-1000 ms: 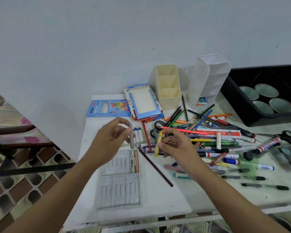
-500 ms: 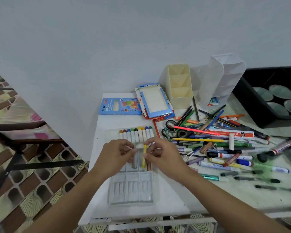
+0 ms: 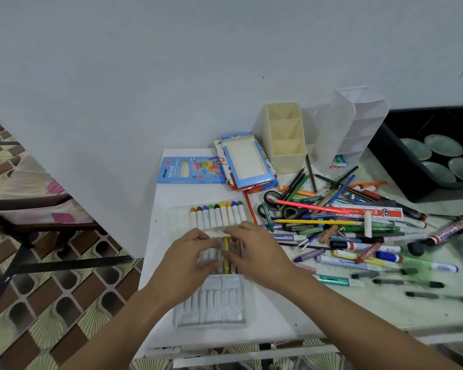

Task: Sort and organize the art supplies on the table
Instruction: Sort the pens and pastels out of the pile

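A clear plastic crayon tray (image 3: 211,312) lies at the table's front left. Its far row holds several white-wrapped crayons (image 3: 217,216) with coloured tips. Both hands meet over the tray's middle row. My right hand (image 3: 259,251) pinches a yellow crayon (image 3: 226,253) that lies lengthwise in a slot. Beside it, my left hand (image 3: 189,253) holds a grey crayon (image 3: 220,256) with curled fingertips; most of that crayon is hidden. The near row of slots holds nothing.
A heap of pens, pencils and markers (image 3: 358,236) with scissors (image 3: 275,206) and a ruler (image 3: 369,212) covers the table's right. Behind stand a cream organizer (image 3: 286,140), a white organizer (image 3: 353,124), a blue pencil box (image 3: 190,170), an open box (image 3: 247,161) and a black crate (image 3: 401,169).
Both hands came down from above the table onto the tray's middle row. The yellow and grey crayons went from held in the air to lying in the slots.
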A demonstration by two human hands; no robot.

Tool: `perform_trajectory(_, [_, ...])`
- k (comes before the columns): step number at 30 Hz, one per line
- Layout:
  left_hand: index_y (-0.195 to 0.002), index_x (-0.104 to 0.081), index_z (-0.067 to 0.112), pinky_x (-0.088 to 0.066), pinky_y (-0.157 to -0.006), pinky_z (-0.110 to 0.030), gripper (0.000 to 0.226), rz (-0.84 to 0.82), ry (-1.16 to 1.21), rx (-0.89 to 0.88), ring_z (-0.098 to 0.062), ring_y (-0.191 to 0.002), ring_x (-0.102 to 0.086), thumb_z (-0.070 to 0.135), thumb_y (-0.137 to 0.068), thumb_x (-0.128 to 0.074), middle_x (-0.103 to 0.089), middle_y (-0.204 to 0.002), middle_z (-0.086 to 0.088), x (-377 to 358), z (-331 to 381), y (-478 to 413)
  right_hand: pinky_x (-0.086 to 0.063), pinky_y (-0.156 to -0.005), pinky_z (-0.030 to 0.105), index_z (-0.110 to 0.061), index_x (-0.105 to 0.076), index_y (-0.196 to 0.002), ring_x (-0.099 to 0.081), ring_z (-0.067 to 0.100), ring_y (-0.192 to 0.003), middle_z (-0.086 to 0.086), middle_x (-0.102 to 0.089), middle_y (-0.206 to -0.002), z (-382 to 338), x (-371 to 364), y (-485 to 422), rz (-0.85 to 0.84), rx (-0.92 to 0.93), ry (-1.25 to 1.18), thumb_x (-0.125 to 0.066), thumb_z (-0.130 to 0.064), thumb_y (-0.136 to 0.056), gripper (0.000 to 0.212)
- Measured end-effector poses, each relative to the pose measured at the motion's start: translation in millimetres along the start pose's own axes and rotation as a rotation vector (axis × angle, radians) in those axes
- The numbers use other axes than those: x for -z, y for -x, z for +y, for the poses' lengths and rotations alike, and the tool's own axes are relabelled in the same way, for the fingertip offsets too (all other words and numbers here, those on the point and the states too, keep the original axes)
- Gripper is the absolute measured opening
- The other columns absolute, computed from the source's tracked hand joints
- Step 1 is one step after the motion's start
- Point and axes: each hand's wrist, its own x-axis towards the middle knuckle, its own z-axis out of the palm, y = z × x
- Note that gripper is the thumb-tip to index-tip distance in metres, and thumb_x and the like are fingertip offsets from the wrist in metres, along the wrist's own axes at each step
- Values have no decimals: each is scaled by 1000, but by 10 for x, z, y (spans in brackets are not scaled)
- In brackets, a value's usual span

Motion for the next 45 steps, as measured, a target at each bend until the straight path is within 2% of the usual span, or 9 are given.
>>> perform_trajectory(4, [-120, -71, 33, -49, -85, -35, 40, -42, -39, -28, 6, -89, -53, 45, -83, -76, -56, -106, 21, -29, -55, 83, -51, -85, 38, -21, -69, -125, -56, 19, -103, 0, -60, -105, 11, 9, -17, -35, 32, 52, -71, -30, -91, 36])
perform_trajectory(8, [-108, -76, 34, -51, -80, -30, 27, -36, 33, -36, -4, -87, -59, 43, -83, -77, -55, -105, 23, -36, -63, 102, -49, -80, 40, -17, -70, -120, -52, 23, -104, 2, -57, -103, 8, 28, -30, -100, 91, 174, -66, -34, -94, 31])
perform_trajectory(12, [-104, -75, 38, -48, -86, -36, 18, -73, -22, -69, 1, -84, -55, 46, -88, -71, -49, -110, 23, -75, -100, 103, -48, -75, 42, -15, -69, -119, -48, 25, -104, 4, -53, -105, 31, -23, 22, -84, 159, 276, -58, -36, -98, 32])
perform_trajectory(18, [-105, -76, 39, -47, -88, -32, 21, -115, -68, -26, -5, -86, -54, 48, -88, -69, -46, -110, 25, -55, -85, 60, -39, -57, 28, -18, -78, -88, -54, 24, -87, 0, -57, -91, 58, -189, 89, 88, 176, 251, -70, -28, -88, 12])
perform_trajectory(24, [-108, -77, 32, -37, -68, -7, 35, -62, -24, 24, 13, -85, -51, 46, -77, -81, -56, -102, 23, -4, -31, 10, -49, -69, 33, -18, -73, -80, -57, 18, -78, -5, -66, -84, 121, -240, 177, 195, 179, 189, -69, -34, -89, 19])
perform_trajectory(27, [-111, -76, 29, -39, -68, -10, 40, -81, -32, 64, 7, -79, -53, 46, -75, -83, -57, -100, 20, 15, 14, -29, -50, -70, 36, -17, -74, -78, -60, 16, -75, -6, -70, -80, 121, -185, 223, 219, 168, 126, -64, -36, -94, 27])
perform_trajectory(30, [-111, -75, 31, -50, -76, -25, 36, -79, -33, 88, -3, -78, -57, 42, -77, -82, -58, -97, 19, 51, 112, -61, -54, -71, 33, -13, -77, -90, -63, 12, -77, -4, -71, -86, 142, 36, 275, 252, 114, 5, -68, -18, -92, 10])
perform_trajectory(36, [-103, -75, 34, -50, -77, -27, 16, -85, 36, -156, -4, -82, -59, 33, -87, -75, -62, -95, 17, -93, 539, -255, -55, -71, 27, -17, -77, -93, -62, 5, -77, -9, -70, -86, 586, 766, 534, 79, -17, 83, -71, -13, -90, 8])
perform_trajectory(45, [-101, -72, 31, -39, -81, -33, 15, -251, -301, -453, -14, -100, -56, 37, -95, -59, -64, -100, 11, -729, 1054, -587, -47, -71, 35, -26, -78, -87, -55, 17, -84, -7, -67, -84, 970, 981, 673, -91, 29, 339, -73, -15, -80, 14])
